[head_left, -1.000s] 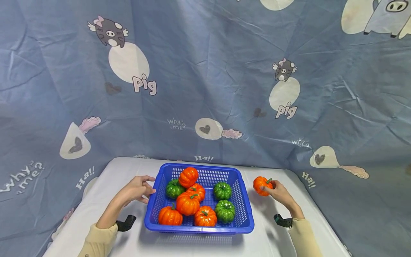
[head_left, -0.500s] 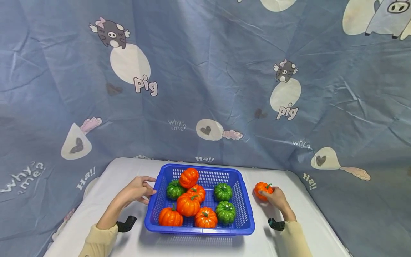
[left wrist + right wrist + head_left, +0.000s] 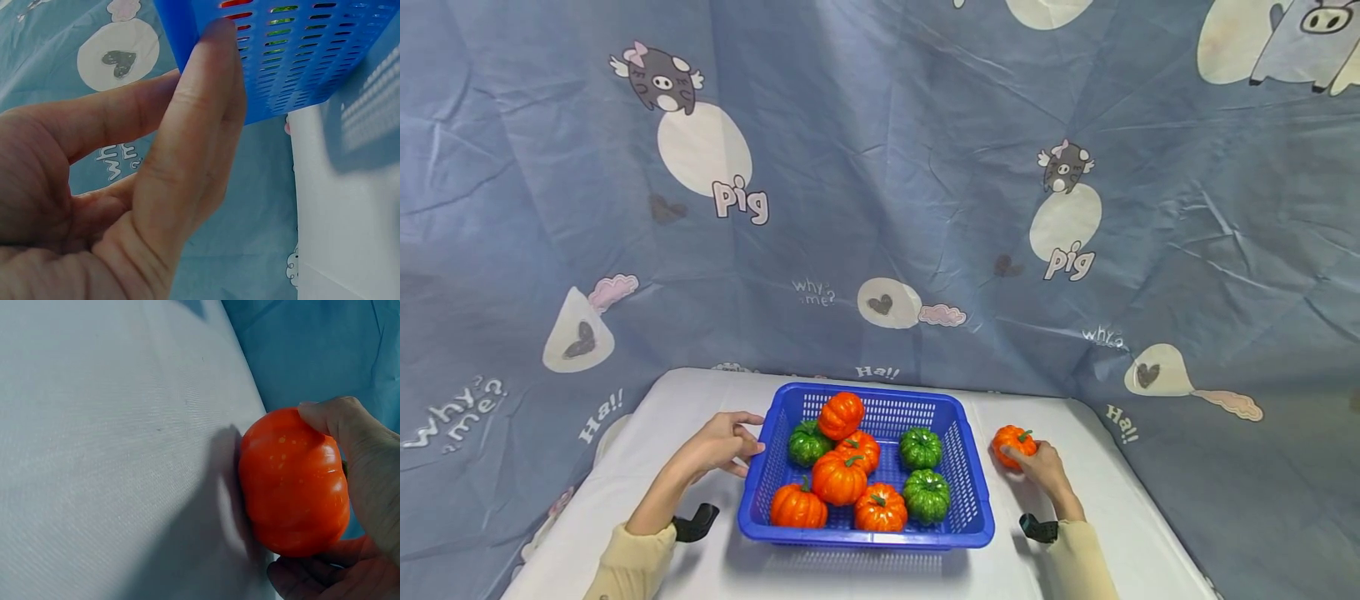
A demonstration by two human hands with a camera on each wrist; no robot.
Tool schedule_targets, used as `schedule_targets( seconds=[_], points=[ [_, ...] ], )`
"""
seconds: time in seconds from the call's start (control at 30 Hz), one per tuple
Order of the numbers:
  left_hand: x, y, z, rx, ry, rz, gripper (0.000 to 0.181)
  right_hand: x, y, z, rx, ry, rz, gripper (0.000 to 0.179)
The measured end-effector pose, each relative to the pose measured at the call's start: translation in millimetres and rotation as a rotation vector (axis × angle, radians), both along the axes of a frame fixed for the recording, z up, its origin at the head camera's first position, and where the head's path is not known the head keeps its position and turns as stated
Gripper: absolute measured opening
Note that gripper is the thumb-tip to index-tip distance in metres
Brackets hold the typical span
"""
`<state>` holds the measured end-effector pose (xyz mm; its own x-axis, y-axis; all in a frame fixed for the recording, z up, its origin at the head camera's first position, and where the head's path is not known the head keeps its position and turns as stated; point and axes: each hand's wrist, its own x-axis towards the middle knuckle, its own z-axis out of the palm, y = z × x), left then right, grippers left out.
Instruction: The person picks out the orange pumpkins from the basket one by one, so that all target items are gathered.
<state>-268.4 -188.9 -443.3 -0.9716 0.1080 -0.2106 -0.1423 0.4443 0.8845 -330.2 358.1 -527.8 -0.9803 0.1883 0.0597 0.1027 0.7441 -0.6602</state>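
Note:
A blue plastic basket with slotted walls stands in the middle of the white table. My left hand pinches its left rim. In the left wrist view, one finger lies against the slotted outer wall while another reaches behind the rim edge. Right of the basket, my right hand holds a small orange pumpkin with a green stem, low at the tabletop. The right wrist view shows the thumb on one side of the pumpkin and the fingers curled round the other, partly hidden behind it.
Inside the basket lie several orange pumpkins and three green ones; one orange pumpkin sits atop others at the back left. Blue curtain cloth with pig prints hangs behind and beside the white table.
My right hand has come down and slightly left, its grip closing further round the orange pumpkin, which now sits lower. The left hand and basket have stayed in place.

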Motion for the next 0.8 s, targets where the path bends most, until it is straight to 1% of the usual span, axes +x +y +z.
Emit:
schedule_targets(
  seconds=[0.23, 0.4, 0.53, 0.57, 0.63, 0.73, 0.8],
  points=[
    [0.5, 0.6, 0.3, -0.006, 0.005, 0.001, 0.056, 1.9, 0, -3.6, 0.016, 0.013, -0.002, 0.072],
    [1.2, 0.3, 0.4, -0.01, 0.003, 0.0, 0.055, 4.1, 1, -5.3, 0.006, 0.001, -0.017, 0.075],
    [1.0, 0.3, 0.7, -0.015, 0.001, -0.001, 0.056, 6.5, 2, -6.1, -0.015, -0.008, -0.018, 0.079],
    [0.6, 0.4, 0.7, -0.014, -0.001, 0.006, 0.056, 7.3, 2, -6.3, -0.026, -0.011, -0.02, 0.08],
    [0.0, 0.4, 0.7, -0.016, 0.001, 0.003, 0.056, 9.5, 4, -5.9, -0.049, -0.017, -0.027, 0.083],
    [0.0, 0.6, 0.3, -0.015, 0.001, 0.001, 0.056, 14.1, 5, -1.7, -0.095, -0.023, -0.04, 0.085],
    [0.0, 0.4, 0.2, -0.012, 0.001, 0.001, 0.056, 17.4, 4, 3.6, -0.115, -0.013, -0.047, 0.087]
  ],
)
